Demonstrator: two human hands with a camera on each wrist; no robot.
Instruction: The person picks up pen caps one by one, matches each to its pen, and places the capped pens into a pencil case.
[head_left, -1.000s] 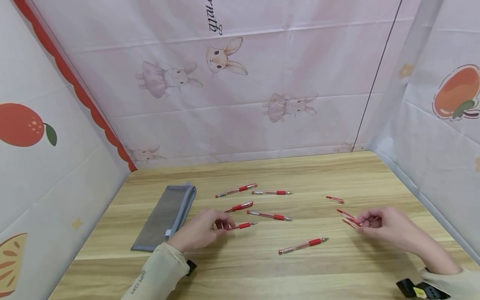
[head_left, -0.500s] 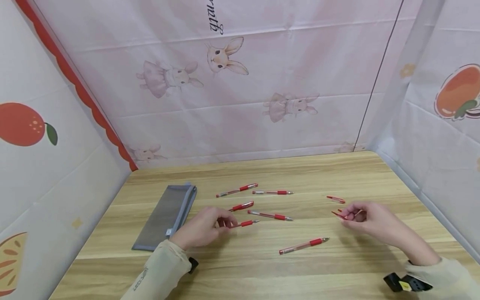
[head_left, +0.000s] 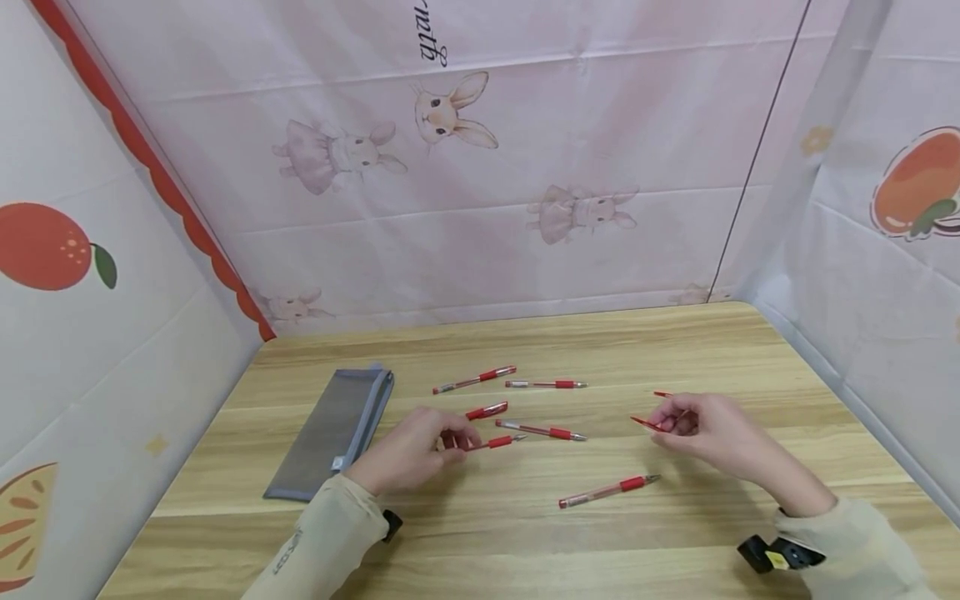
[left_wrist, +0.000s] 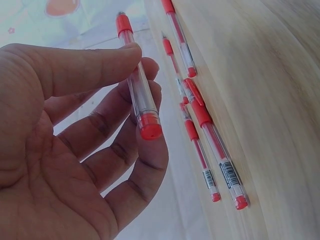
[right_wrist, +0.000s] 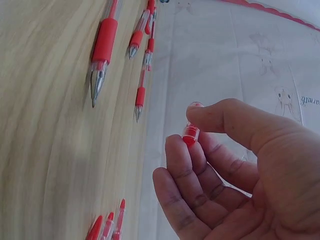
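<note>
My left hand (head_left: 411, 454) pinches an uncapped red gel pen (head_left: 501, 442) between thumb and fingers, its tip pointing right. In the left wrist view the clear barrel of this gel pen (left_wrist: 143, 97) and its red end plug show close up. Across the table, my right hand (head_left: 712, 429) pinches a red pen cap (head_left: 643, 422), held apart from the pen. The right wrist view shows the cap (right_wrist: 191, 132) between thumb and fingertips. Loose caps (right_wrist: 107, 227) lie on the table at that view's lower left; in the head view the right hand partly hides them.
Two capped pens (head_left: 474, 380) (head_left: 489, 410) lie on the wooden table (head_left: 525, 550). Three uncapped pens lie there too: one at the back (head_left: 546, 384), one in the middle (head_left: 540, 430), one nearer the front (head_left: 609, 492). A grey mesh zip pouch (head_left: 322, 433) is at left.
My right hand has lifted a cap from near the other caps and carried it leftward. The left hand has shifted slightly right and up with the pen.
</note>
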